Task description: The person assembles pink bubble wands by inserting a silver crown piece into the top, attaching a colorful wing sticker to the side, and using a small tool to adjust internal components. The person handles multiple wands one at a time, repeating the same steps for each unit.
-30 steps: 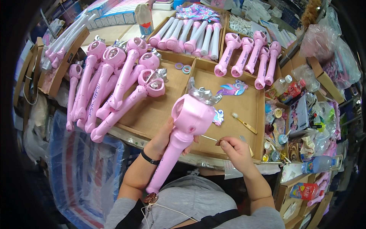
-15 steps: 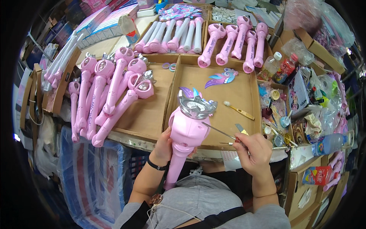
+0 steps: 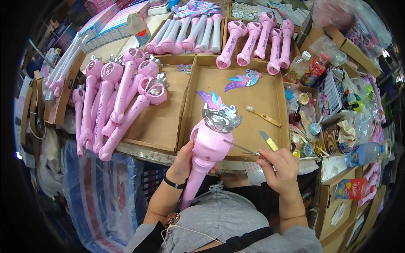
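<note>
My left hand (image 3: 182, 162) is wrapped round a pink toy wand (image 3: 209, 144) just below its bulbous head. The wand stands upright toward me, topped by a silver crown (image 3: 220, 121). Between the fingers of my right hand (image 3: 279, 168) is a thin screwdriver (image 3: 242, 148). Its metal tip meets the right side of the wand's head; whether it sits in a hole cannot be made out. A purple-and-blue wing piece (image 3: 208, 99) shows behind the crown, partly hidden. Another wing piece (image 3: 244, 80) lies in the cardboard tray (image 3: 206, 76).
Several crowned pink wands (image 3: 110, 105) are heaped on the left. More pink wands (image 3: 253, 42) and white-handled ones (image 3: 185, 36) lie at the back. A toothbrush (image 3: 263, 116) and a yellow utility knife (image 3: 268, 140) are near my right hand. Bottles (image 3: 316, 69) stand at the right.
The wand's head has shifted slightly down, showing more of the wing piece behind it. The screwdriver stays against its side. The whole view has shifted slightly.
</note>
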### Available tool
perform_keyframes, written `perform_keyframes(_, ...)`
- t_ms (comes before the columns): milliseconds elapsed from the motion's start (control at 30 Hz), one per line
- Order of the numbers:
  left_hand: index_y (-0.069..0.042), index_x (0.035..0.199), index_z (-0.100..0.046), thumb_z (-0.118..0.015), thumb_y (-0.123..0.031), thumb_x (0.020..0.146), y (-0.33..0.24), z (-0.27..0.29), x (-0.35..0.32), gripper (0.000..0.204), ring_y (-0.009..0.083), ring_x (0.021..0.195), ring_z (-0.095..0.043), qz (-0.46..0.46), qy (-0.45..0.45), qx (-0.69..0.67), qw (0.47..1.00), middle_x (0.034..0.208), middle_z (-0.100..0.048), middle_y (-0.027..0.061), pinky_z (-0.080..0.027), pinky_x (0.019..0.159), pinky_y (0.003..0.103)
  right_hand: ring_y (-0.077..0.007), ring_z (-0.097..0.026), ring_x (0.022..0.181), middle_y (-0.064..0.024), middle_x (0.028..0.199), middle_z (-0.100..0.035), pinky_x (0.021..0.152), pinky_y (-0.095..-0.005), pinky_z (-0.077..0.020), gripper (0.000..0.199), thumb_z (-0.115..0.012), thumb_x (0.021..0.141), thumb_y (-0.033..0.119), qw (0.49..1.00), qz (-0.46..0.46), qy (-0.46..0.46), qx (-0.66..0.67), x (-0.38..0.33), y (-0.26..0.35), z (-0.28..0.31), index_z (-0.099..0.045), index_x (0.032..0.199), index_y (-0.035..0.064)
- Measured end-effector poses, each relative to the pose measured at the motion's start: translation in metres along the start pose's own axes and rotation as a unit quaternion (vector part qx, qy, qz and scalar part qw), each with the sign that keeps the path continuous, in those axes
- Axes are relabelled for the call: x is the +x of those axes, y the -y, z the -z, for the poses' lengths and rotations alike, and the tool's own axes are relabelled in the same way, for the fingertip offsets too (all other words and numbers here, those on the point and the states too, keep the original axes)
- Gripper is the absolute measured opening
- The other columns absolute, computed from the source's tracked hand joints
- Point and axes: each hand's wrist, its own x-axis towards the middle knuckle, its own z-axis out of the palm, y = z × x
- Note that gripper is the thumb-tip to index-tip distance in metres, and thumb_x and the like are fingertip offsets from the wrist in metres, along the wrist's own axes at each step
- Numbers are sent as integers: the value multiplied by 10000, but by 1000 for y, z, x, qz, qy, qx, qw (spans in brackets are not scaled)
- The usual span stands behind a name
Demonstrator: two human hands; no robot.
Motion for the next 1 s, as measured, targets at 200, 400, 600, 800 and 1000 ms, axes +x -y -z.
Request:
perform_keyframes(200, 17, 1276, -395, -367, -509, 921, 2, -8, 2, 635, 293, 951, -594, -19, -34, 65, 997, 1102, -558, 203, -501, 804, 381, -178, -498, 487, -48, 631, -534, 443, -290, -388, 233, -749, 689, 81, 999, -32, 12, 19, -4, -4, -7, -678, 910, 68)
perform_keyframes(400, -1, 1378, -270, -696, -384, 783, 16, -32, 5, 826, 327, 1265, -360, -313, -114, 450, 828, 1395, -301, 208, -306, 1036, 395, -193, -519, 513, -55, 641, -541, 465, -299, -394, 217, -730, 715, 82, 992, -86, 49, 76, -10, -5, -22, -665, 920, 56)
perform_keyframes(600, 7, 1343, -318, -825, -200, 620, 22, -50, 5, 907, 386, 1207, -422, -365, -205, 607, 675, 1333, -356, 283, -389, 967, 417, -190, -526, 529, -65, 655, -564, 481, -296, -409, 203, -720, 725, 83, 996, -80, 40, 11, -27, 2, -19, -661, 915, 46)
perform_keyframes(800, 21, 1330, -323, -805, -162, 613, 29, -59, 7, 883, 389, 1169, -465, -366, -209, 645, 638, 1323, -362, 294, -420, 938, 401, -26, -425, 503, 25, 635, -551, 436, -192, -323, 242, -551, 920, 213, 729, -508, 141, 437, -24, -8, -13, -637, 925, -14)
perform_keyframes(1000, 13, 1333, -333, -818, -179, 602, 28, -57, 7, 898, 397, 1142, -491, -373, -207, 646, 634, 1308, -373, 305, -460, 888, 396, -122, -516, 574, -12, 673, -538, 501, -271, -422, 163, -630, 858, 130, 933, -253, 104, 235, -23, -1, -13, -592, 962, 11)
